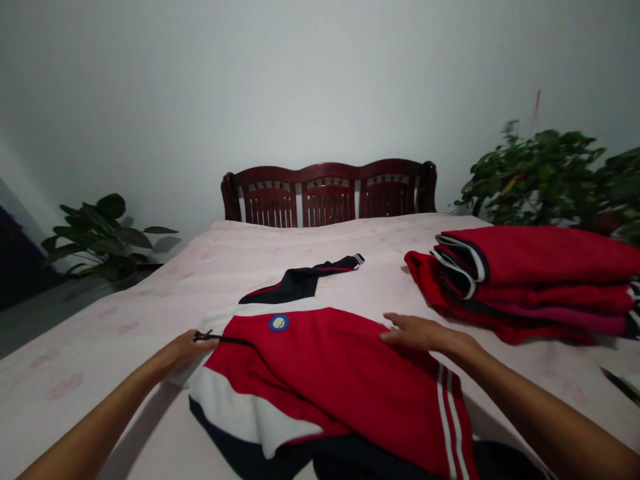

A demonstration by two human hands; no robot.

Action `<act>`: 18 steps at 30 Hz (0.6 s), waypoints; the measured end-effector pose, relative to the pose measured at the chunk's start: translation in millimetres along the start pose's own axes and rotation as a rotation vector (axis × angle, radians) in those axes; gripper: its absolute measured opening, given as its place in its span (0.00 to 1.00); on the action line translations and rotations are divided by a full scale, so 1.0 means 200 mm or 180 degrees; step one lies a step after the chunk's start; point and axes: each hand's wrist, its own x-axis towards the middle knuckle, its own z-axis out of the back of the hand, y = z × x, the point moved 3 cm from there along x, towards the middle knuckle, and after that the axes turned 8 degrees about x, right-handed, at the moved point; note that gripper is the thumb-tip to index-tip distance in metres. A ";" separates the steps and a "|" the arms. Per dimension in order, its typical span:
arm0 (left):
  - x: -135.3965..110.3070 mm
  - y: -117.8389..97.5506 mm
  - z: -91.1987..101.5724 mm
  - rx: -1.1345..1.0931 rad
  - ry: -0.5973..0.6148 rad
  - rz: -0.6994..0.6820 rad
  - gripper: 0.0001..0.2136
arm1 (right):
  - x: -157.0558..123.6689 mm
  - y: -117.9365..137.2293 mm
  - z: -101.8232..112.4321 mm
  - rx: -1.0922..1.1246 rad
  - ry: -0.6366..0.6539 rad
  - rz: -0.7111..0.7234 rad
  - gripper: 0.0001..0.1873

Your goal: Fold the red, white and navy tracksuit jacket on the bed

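A red, white and navy zip jacket [320, 360] lies spread on the bed, its collar to the left and its white-striped hem to the right. A round blue badge [279, 323] sits on its chest. My left hand [187, 348] is closed on the jacket at the collar end of the dark zipper. At the jacket's far side edge, my right hand [413, 331] has its fingers stretched out and apart; whether it touches the cloth is hard to tell. One navy sleeve [295, 283] reaches away toward the headboard, while the near side runs out of view.
To the right stands a stack of folded red clothes [545, 267]. A dark, thin object [620, 385] lies at the right edge. Behind the pink bedsheet [100, 340] rises a wooden headboard [329, 193], with leafy plants [107, 233] on both sides.
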 end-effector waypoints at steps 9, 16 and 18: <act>-0.01 0.16 0.01 -0.0824 -0.0105 0.0301 0.25 | -0.01 0.09 0.16 -0.0900 0.0195 -0.0160 0.14; -0.06 0.15 0.05 -0.0550 -0.0687 0.0230 0.23 | 0.22 0.17 0.41 -0.1180 -0.1849 -0.0477 0.23; -0.10 0.17 0.04 -0.0525 -0.0539 0.0319 0.27 | 0.15 0.16 0.31 -0.0863 -0.1709 -0.0146 0.23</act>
